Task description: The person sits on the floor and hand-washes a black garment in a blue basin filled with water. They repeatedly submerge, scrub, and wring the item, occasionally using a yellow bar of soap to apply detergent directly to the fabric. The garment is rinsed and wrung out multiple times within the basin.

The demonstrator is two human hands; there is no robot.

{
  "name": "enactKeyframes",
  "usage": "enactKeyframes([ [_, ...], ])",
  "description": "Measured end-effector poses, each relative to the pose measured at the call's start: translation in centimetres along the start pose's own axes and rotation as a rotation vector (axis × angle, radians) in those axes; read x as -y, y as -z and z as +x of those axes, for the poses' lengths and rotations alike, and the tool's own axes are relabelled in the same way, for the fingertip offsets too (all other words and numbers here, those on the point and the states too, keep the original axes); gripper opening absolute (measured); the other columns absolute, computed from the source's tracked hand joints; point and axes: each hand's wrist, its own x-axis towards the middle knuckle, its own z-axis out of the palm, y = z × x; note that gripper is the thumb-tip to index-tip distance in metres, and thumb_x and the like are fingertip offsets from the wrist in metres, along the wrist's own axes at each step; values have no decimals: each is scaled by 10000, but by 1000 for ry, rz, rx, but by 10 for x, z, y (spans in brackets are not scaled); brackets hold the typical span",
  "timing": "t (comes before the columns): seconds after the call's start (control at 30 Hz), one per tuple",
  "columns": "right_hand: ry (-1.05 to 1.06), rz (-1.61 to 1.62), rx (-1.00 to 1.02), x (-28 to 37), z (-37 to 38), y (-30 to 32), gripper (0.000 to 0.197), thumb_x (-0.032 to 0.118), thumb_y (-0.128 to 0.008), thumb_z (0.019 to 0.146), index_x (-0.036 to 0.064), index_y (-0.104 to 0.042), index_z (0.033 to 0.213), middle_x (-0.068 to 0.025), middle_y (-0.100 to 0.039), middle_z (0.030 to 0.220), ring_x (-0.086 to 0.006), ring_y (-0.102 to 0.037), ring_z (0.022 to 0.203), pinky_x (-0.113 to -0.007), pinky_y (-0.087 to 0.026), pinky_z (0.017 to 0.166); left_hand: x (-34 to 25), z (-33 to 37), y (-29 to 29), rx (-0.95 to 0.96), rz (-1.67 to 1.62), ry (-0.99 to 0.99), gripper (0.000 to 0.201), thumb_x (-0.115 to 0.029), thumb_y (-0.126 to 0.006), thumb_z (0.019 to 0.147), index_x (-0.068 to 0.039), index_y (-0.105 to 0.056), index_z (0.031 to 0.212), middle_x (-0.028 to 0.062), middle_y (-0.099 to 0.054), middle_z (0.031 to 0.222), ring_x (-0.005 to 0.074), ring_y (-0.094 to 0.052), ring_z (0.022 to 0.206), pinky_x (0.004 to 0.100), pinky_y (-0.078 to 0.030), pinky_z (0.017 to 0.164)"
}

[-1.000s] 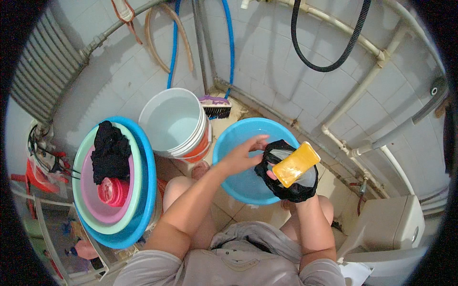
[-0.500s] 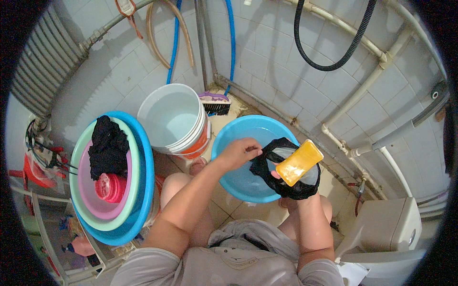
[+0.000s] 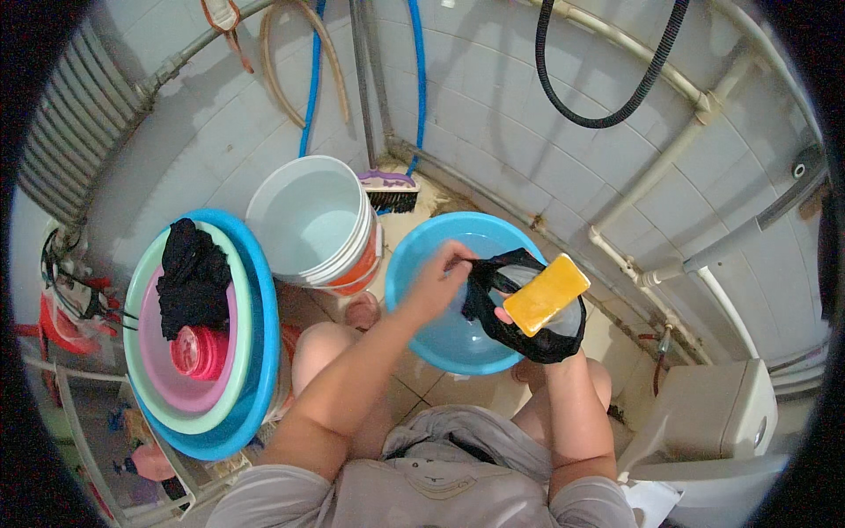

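Observation:
A yellow bar of soap (image 3: pixel 547 295), large and rectangular, is in my right hand (image 3: pixel 503 314). Most of that hand is hidden inside a piece of black clothing (image 3: pixel 553 348), which is spread around it and shows a pale patch in its middle. Only a fingertip peeks out by the soap's lower left end. My left hand (image 3: pixel 440 280), slightly blurred, pinches the left edge of the black cloth and pulls it out to the side. Both hands are over a blue basin (image 3: pixel 395 283) that holds water.
A white bucket (image 3: pixel 264 255) of water stands left of the basin, a scrubbing brush (image 3: pixel 392 192) behind it. Further left, stacked basins (image 3: pixel 264 352) hold black cloth (image 3: pixel 195 282) and a pink jar (image 3: pixel 199 352). Pipes (image 3: pixel 634 207) line the wall; a toilet (image 3: pixel 704 414) is at right.
My left hand has drawn the cloth's edge a little left and up, stretching it tauter. The soap has tilted slightly and stays in my right hand. The whole view has shifted slightly.

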Motion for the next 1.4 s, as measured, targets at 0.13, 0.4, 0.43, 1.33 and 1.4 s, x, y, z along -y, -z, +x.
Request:
enactKeyframes([
  [0.13,14,242,-8,-20,1,6,763,47,-800,569,43,-405,1221,-96,-515,1168,-243,-528,1022,-395,-422,899,-8,4,9,-44,-321,172,114,-150,-495,851,-113,-451,949,8,-497,859,139,-496,795,268,-416,721],
  [0.4,-198,791,278,-20,-12,-20,649,134,-713,671,52,-394,1229,-110,-516,1137,-234,-538,983,-402,-488,811,-29,11,17,-146,-601,451,123,-160,-422,870,-96,-451,971,26,-483,798,131,-484,738,273,-414,692],
  [0.43,-87,786,291,-24,-15,-24,617,151,-678,725,64,-370,1252,-100,-502,1156,-230,-523,1010,-398,-466,850,-28,11,15,-179,-557,440,133,-161,-420,873,-93,-451,983,35,-492,811,133,-486,737,273,-414,692],
  [1.33,-190,1366,-58,-65,17,-17,325,331,-387,930,104,-487,1141,-63,-522,1085,-215,-503,1002,-332,-403,893,-50,-33,-52,142,462,-312,778,-313,-665,724,19,-269,1305,234,-407,1130,386,-398,1046,435,-333,922],
  [1.4,-141,786,-417,-81,39,-5,362,333,-403,921,91,-500,1171,-78,-516,1127,-230,-503,982,-329,-396,870,-47,-41,-59,218,379,-243,811,-365,-672,707,27,-273,1294,267,-407,1174,408,-402,1084,443,-323,949],
])
